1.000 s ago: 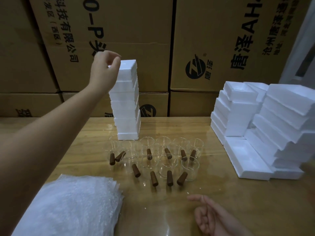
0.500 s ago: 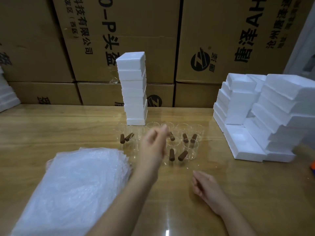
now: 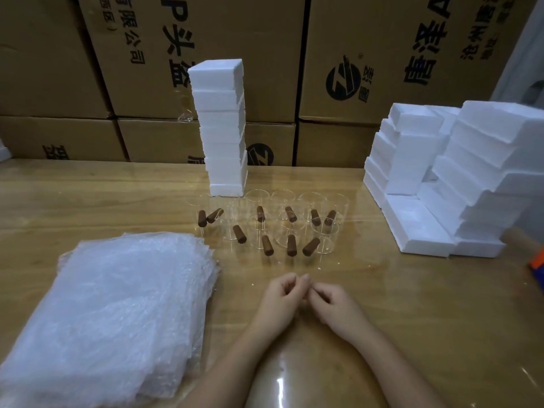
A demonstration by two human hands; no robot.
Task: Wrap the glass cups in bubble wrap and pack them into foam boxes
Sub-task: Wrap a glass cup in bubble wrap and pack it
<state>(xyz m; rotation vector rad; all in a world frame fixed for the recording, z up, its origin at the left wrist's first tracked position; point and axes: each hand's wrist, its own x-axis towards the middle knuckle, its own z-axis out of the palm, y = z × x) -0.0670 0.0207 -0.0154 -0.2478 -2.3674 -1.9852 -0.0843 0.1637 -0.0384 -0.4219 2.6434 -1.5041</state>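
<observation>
Both hands rested together on the wooden surface (image 3: 426, 334) at the near edge. The left hand (image 3: 279, 301) and the right hand (image 3: 335, 304) met at the fingertips, each grip loosely curled and holding nothing that could be seen. Just to the left lay a thick pile of bubble wrap (image 3: 112, 313) sheets, untouched. Beyond the hands, at mid-surface, stood the glass cups (image 3: 325, 241), a tight cluster of clear tumblers with brown handles (image 3: 267, 245) pointing mostly toward the person, none of them wrapped. Behind them rose a tall tower of foam boxes (image 3: 220, 125), closed and stacked. Well to the right, more foam boxes (image 3: 477, 172) were heaped in steps, with one open tray (image 3: 412, 228) lying flat in front. Printed cardboard cartons (image 3: 250, 39) walled the back. By the look of things, a wrapping round had not yet begun: no sheet was drawn and no cup lifted. The next move likely called for peeling a single sheet off the pile, where sheets could cling to their neighbours. After that, one cup would have to come out of the cluster without knocking the rest.
</observation>
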